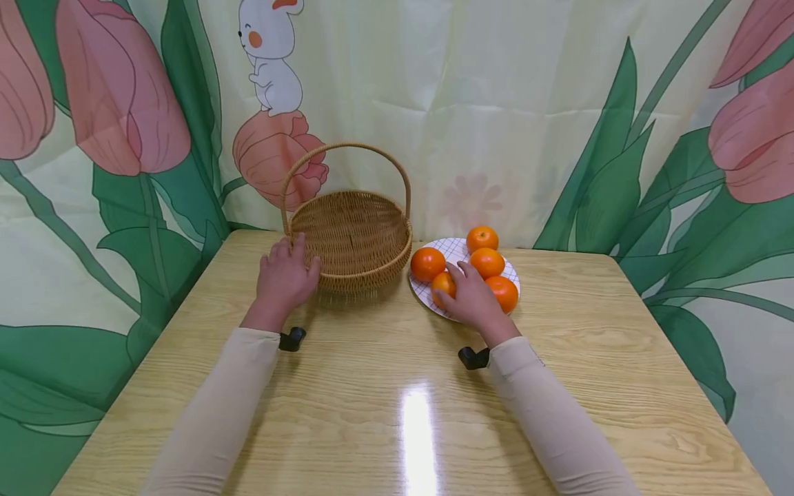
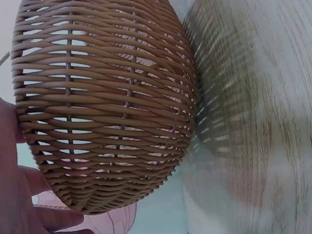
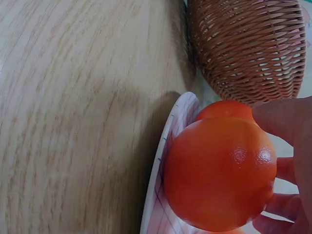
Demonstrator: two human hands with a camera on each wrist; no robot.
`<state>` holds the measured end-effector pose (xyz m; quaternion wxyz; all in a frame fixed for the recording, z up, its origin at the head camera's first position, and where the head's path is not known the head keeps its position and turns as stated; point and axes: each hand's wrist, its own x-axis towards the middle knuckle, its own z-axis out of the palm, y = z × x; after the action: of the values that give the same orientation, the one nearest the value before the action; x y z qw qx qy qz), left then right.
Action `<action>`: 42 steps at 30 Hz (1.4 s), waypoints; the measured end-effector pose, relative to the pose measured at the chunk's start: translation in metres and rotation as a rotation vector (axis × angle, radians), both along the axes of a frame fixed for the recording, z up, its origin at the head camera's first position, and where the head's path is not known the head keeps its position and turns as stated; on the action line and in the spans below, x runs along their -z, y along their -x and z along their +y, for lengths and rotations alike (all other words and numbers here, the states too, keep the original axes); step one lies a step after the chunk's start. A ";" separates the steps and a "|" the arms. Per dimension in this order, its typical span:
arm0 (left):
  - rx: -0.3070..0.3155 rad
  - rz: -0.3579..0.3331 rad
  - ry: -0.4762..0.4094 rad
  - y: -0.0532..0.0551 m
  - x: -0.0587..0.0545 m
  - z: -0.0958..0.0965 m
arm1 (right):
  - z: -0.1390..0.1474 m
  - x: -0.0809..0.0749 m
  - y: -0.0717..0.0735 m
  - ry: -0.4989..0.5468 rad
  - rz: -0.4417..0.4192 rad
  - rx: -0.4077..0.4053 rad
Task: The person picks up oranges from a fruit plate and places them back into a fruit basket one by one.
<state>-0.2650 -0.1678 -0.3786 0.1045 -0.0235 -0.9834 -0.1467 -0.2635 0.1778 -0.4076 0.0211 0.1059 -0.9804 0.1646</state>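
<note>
A brown wicker basket [image 1: 353, 231] with a tall arched handle stands at the back of the table. My left hand [image 1: 285, 275] holds its left rim, the thumb on the near side and the fingers around the left end. To the right, several oranges lie on a white plate [image 1: 424, 293] with a checked pattern. Over the plate, my right hand [image 1: 474, 296] grips the nearest orange [image 3: 219, 173], thumb on one side and fingers on the other. In the right wrist view that orange overlaps another orange [image 3: 226, 110] behind it.
The wooden table [image 1: 347, 413] reaches back to a curtain [image 1: 496, 124] printed with tulips and a rabbit. Around the right hand, more oranges sit on the plate: a back orange [image 1: 482, 238], a middle orange [image 1: 487, 262] and a right orange [image 1: 503, 294].
</note>
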 end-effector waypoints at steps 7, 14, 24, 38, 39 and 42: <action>-0.014 -0.016 -0.054 0.000 0.003 -0.004 | 0.000 0.004 0.000 0.000 -0.014 -0.011; -0.011 0.024 -0.115 0.002 0.012 -0.008 | 0.000 0.006 0.001 0.017 -0.041 -0.002; -0.011 0.055 -0.217 0.005 0.020 -0.009 | 0.002 0.006 0.000 0.039 -0.035 0.010; -0.026 0.026 -0.424 0.007 0.028 -0.005 | 0.000 -0.016 -0.008 0.092 0.081 -0.019; -0.026 0.030 -0.435 0.006 0.029 -0.005 | -0.001 -0.018 -0.008 0.097 0.089 -0.022; -0.026 0.039 -0.463 0.006 0.031 -0.003 | -0.003 -0.022 -0.009 0.111 0.107 -0.027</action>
<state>-0.2710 -0.1705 -0.4098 0.1281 0.0110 -0.9214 -0.3667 -0.2544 0.1747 -0.3852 0.0769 0.1264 -0.9658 0.2131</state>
